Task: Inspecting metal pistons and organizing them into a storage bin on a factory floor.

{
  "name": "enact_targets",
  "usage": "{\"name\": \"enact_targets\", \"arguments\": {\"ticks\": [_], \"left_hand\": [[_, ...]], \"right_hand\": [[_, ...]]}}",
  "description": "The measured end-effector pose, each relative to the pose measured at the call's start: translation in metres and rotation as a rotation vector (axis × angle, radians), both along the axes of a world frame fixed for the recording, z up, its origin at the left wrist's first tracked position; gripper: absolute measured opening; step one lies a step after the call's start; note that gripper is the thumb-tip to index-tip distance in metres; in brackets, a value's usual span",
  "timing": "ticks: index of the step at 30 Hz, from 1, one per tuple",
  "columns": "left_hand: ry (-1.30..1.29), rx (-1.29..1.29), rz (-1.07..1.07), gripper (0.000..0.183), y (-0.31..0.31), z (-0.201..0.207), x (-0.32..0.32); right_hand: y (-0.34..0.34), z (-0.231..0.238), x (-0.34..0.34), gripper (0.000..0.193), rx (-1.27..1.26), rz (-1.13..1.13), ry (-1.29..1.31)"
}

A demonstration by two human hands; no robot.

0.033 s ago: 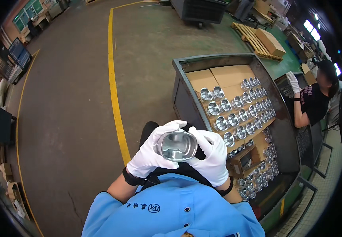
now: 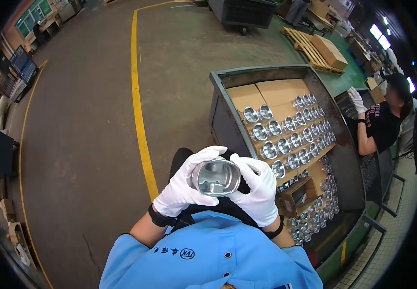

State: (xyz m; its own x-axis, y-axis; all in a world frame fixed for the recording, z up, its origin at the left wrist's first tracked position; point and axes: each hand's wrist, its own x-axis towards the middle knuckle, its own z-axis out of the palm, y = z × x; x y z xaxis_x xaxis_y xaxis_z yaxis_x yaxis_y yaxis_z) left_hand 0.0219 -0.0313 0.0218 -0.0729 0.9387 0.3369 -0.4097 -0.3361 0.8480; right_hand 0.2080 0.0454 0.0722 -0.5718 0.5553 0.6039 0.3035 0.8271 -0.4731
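Observation:
A shiny metal piston [image 2: 216,177] is held in front of my chest, its round crown facing up with shallow recesses in it. My left hand [image 2: 189,184], in a white glove, wraps around its left side with the fingers over the far edge and the thumb near the front. My right hand [image 2: 256,188], also white-gloved, grips the right edge with bent fingers. The underside of the piston is hidden from view. To my right, rows of similar pistons [image 2: 283,145] stand on cardboard [image 2: 285,89] inside a grey metal bin [image 2: 216,103].
Lower in the bin sit an open cardboard box [image 2: 289,204] and more pistons [image 2: 314,219]. At the far right, a person [image 2: 386,113] in a dark shirt and white gloves stands by another bin. Beyond are a wooden pallet [image 2: 302,45] and a dark wheeled cart [image 2: 242,14]. A yellow line [image 2: 138,111] crosses the floor.

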Motion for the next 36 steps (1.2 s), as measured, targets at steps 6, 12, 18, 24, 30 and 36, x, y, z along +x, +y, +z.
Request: {"name": "enact_targets", "arguments": {"ticks": [6, 12, 18, 24, 30, 36], "left_hand": [[0.434, 0.026, 0.105, 0.098, -0.001, 0.016, -0.005], [-0.069, -0.082, -0.046, 0.122, -0.003, 0.009, -0.004], [0.07, 0.119, -0.054, 0.112, -0.001, -0.007, -0.011], [0.122, 0.256, -0.117, 0.117, 0.004, -0.008, -0.009], [0.154, 0.094, -0.13, 0.123, 0.014, -0.012, -0.012], [-0.005, -0.134, -0.178, 0.122, 0.039, -0.021, 0.014]], "right_hand": [[0.003, -0.016, 0.003, 0.068, -0.13, -0.027, -0.038], [-0.002, -0.012, 0.003, 0.069, -0.182, -0.001, -0.061], [0.0, -0.006, -0.002, 0.071, -0.047, 0.09, -0.041], [0.005, -0.01, -0.003, 0.075, -0.016, 0.127, -0.008], [0.019, 0.002, -0.002, 0.069, -0.089, 0.132, -0.059], [0.045, 0.013, 0.01, 0.076, -0.032, 0.18, -0.33]]}}
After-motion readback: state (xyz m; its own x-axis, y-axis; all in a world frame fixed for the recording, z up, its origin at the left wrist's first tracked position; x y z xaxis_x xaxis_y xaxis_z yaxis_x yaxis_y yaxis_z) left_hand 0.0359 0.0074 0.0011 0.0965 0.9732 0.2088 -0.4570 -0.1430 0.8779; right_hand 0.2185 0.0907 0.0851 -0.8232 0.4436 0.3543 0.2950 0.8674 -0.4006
